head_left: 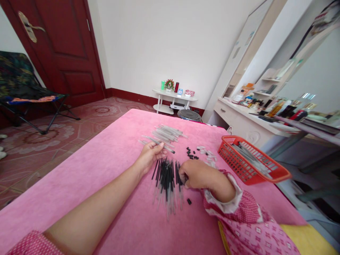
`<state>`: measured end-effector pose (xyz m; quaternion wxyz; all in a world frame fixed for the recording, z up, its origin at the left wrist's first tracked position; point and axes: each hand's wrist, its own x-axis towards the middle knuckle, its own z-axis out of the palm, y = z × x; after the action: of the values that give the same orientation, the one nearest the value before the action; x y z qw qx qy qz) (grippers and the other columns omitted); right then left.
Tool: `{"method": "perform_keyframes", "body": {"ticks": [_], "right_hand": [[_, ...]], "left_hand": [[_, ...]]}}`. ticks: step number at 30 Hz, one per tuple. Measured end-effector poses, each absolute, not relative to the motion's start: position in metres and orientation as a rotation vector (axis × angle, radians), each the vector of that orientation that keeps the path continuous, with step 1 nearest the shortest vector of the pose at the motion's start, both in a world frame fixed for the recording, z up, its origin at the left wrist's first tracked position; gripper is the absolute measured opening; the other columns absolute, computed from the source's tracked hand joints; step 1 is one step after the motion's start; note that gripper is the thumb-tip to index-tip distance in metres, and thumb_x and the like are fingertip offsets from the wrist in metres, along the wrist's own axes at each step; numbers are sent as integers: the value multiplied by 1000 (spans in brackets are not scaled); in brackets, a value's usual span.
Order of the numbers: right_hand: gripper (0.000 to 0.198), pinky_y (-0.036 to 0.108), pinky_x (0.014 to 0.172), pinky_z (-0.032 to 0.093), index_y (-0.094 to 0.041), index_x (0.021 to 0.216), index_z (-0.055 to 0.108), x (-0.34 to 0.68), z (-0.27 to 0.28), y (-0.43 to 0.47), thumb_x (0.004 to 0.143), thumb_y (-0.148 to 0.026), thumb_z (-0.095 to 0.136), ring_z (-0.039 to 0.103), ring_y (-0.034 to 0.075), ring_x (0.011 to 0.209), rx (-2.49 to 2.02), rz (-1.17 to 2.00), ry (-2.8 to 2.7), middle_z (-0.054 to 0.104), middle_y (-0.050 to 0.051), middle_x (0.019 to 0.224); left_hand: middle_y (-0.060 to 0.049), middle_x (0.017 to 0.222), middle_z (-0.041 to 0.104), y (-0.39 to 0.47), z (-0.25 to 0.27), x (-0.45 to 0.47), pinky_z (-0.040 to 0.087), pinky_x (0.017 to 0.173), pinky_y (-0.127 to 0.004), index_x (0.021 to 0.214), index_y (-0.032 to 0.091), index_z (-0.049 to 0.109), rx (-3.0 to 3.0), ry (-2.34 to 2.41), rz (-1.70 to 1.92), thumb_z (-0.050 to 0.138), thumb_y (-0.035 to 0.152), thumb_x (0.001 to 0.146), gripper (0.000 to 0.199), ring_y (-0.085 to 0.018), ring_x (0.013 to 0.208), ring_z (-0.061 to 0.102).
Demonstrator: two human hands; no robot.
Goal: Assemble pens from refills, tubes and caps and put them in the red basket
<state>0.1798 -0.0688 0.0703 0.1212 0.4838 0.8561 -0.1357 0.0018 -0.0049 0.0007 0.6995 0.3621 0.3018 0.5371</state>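
My left hand pinches a thin translucent tube with a dark end, which looks like a pen part. Just beyond it lies a pile of pale translucent tubes. Nearer to me is a bundle of slim black sticks with translucent lower ends. At the bundle's right edge, my right hand is closed with its fingers curled down; what is in them is hidden. Small black caps and small translucent caps are scattered beyond the right hand. One loose black cap lies nearer to me.
On the right of the pink-covered table stands a red plastic basket holding more grey tubes. A dressing table crowded with bottles is beyond it. A low white stand, a folding chair and a door are farther off.
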Motion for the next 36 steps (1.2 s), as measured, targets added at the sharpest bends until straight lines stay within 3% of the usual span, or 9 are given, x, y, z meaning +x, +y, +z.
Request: {"method": "perform_keyframes", "body": {"ticks": [5,10,19,22,26,28,30,33,36], "right_hand": [[11,23,48,28,-21,65,69,196,78,-62,58,-14,63,57,15,59,1673,-255,2328,66,2,66],[13,24,53,32,-22,75,69,219,72,-46,64,-18,62,59,17,68,1961,-103,2325,68,3,76],[26,23,62,37,-24,85,69,214,53,-41,66,-11,57,61,18,79,1889,-141,2430,69,1,86],[27,25,67,40,-23,90,69,218,50,-39,69,-12,55,61,20,83,1958,-155,2438,69,4,90],[29,28,78,43,-17,99,65,221,51,-32,75,-16,50,59,20,89,2249,-235,2700,66,9,100],[26,29,76,45,-15,98,63,220,53,-30,76,-20,49,60,18,84,2448,-449,2888,66,9,95],[24,28,66,48,-14,94,60,217,57,-30,77,-29,51,60,17,74,2644,-868,2974,65,8,86],[29,25,56,49,-16,89,57,212,63,-33,74,-40,56,59,13,63,2821,-1519,2903,63,5,80],[31,24,58,50,-17,86,56,208,65,-35,69,-42,62,60,12,64,2803,-1924,2802,63,4,80]], "left_hand": [[-3,66,65,-4,1,2,52,53,-20,82,9,62,808,677,1192,73,23,68,23,-11,58,63],[-4,66,64,-3,-2,1,52,54,-21,84,10,62,835,655,1162,71,29,71,25,-12,57,63],[1,63,53,-6,2,1,48,52,-23,95,12,63,877,575,1122,64,35,75,31,-10,51,57],[3,61,48,-7,1,3,41,43,-21,99,13,62,957,585,1138,62,38,76,34,-9,46,50],[4,58,42,-8,1,4,23,35,-17,100,13,63,1099,602,1143,60,41,77,37,-4,38,33],[5,55,38,-9,2,5,14,35,-18,99,12,64,1144,606,1092,60,42,76,38,-3,37,25],[7,52,33,-10,4,4,8,36,-19,96,11,65,1169,613,1039,60,44,76,39,-2,37,20],[8,49,27,-12,7,5,6,38,-20,94,10,66,1192,646,1010,61,45,75,41,-3,37,18],[8,48,28,-11,6,5,6,38,-21,92,10,67,1220,663,1007,60,46,75,41,-4,37,19]]}}
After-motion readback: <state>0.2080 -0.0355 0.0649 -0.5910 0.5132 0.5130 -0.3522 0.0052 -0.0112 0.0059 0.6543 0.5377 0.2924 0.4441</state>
